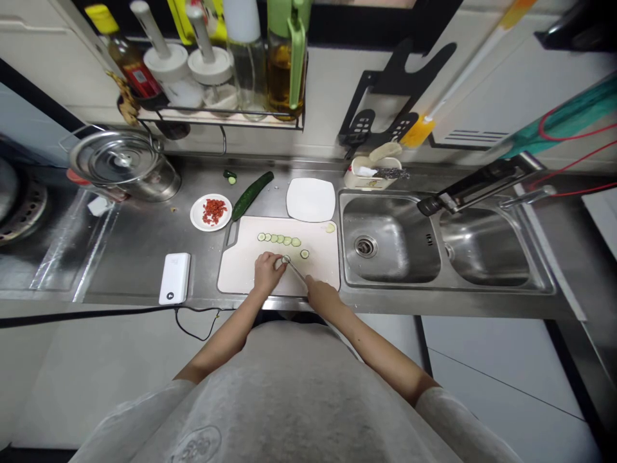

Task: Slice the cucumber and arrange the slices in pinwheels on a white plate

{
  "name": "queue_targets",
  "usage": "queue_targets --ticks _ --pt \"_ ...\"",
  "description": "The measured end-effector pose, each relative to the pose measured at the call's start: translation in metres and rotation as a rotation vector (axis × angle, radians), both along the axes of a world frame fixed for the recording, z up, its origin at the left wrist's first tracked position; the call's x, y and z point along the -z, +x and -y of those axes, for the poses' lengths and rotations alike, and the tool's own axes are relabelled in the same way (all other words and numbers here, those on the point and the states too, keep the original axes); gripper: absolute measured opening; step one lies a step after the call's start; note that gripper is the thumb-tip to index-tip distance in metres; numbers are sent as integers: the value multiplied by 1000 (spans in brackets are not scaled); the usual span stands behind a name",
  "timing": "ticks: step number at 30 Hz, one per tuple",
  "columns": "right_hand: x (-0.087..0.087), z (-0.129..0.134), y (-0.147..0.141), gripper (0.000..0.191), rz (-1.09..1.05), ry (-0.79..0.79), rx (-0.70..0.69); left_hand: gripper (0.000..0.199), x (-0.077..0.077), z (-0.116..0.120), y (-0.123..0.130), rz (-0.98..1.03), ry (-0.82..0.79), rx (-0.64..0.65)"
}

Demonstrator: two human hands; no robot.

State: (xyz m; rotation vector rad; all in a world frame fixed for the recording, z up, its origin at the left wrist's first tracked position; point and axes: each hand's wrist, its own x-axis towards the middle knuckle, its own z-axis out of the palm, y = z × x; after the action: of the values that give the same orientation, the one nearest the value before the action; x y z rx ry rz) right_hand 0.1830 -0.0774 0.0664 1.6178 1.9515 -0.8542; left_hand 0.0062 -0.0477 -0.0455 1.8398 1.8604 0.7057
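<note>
Pinching a cucumber slice point(286, 259) near the middle of the board point(241, 267), the left hand point(270, 272) is facing the knife point(297, 272), which the right hand point(322, 296) is gripping, below the twelve-o'clock slice row point(281, 239).

- Legible text, brands, numbers: none.
- Yellow-capped bottle point(136, 72): red label with pale print, too small to read.
- White rectangular device point(175, 276): round dark mark near one end, unreadable.
- Beige caddy point(361, 181): small printed marking, unreadable.
- Grey shirt point(289, 392): outlined emblem, wording indistinct.
</note>
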Motion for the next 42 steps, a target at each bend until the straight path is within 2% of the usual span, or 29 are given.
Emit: queue_targets --ticks 6,11,21,28,34,42 --pt "2 -1 -1 33 1 -18 -8 24 4 1 -1 -7 -5 0" --pt "3 -2 -1 34 6 -43 -5 24 1 -1 1 -13 -37 6" --pt "5 12 12 34 -16 -48 -4 23 -11 -7 3 -46 -117 11" --pt "1 29 21 31 20 -57 22 14 -21 -13 11 -76 -192 47" --pt "5 35 25 30 8 -31 37 21 -31 -14 14 -63 -265 51" --pt "1 45 53 31 -89 2 103 12 -39 -10 9 120 -331 -7"
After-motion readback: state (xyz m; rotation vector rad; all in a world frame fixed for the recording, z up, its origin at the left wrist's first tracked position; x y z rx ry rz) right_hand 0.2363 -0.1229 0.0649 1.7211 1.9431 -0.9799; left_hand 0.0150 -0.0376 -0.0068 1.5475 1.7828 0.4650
